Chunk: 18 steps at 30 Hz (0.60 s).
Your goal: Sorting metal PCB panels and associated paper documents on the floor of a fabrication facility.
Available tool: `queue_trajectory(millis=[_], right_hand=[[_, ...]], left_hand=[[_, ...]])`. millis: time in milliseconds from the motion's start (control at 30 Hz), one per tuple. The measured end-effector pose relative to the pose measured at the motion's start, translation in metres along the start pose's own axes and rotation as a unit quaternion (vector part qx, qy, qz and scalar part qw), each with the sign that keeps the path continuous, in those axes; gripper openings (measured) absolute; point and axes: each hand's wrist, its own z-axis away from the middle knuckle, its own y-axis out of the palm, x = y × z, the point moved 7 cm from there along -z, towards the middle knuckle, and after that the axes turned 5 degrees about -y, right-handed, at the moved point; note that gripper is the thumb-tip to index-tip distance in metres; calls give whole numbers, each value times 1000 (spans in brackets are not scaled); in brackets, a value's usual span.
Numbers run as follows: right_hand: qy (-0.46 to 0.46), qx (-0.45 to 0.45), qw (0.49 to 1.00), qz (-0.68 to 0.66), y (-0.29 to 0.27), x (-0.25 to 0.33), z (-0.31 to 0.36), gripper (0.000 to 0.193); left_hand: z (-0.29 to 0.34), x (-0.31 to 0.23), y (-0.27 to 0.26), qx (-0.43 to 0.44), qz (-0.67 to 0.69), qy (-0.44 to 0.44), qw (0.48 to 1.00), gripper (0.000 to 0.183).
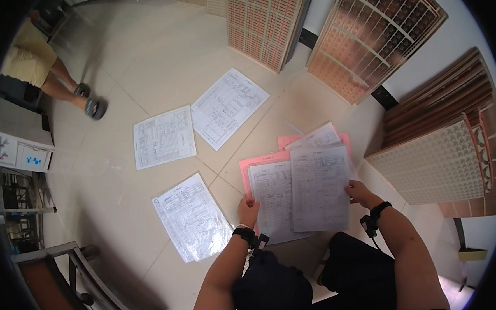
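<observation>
My right hand pinches the right edge of a printed form in a clear sleeve, which overlaps a second sleeved form on its left. That second form is held at its left edge by the closed fingers of my left hand. Beneath them, pink sheets stick out at the left and top. Another white form shows tilted behind the upper edge. To the left on the tiled floor lie a glossy sleeved form and two more printed forms.
Patterned circuit panels lean along the wall, far and right. A person in shorts and dark sandals stands far left. At the left edge are a white cabinet and a metal-framed cart.
</observation>
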Motion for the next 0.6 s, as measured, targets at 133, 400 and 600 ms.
queue_trajectory(millis=[133, 400, 600], right_hand=[[-10, -8, 1000, -10, -4, -9, -2, 26], [-15, 8, 1000, 0, 4, -2, -5, 27], [-21, -4, 1000, 0, -7, -7, -1, 23]], left_hand=[[4, -7, 7, 2, 71, -10, 997, 27], [0, -5, 12, 51, -57, 38, 996, 22], [10, -52, -1, 28, -76, 110, 991, 18]])
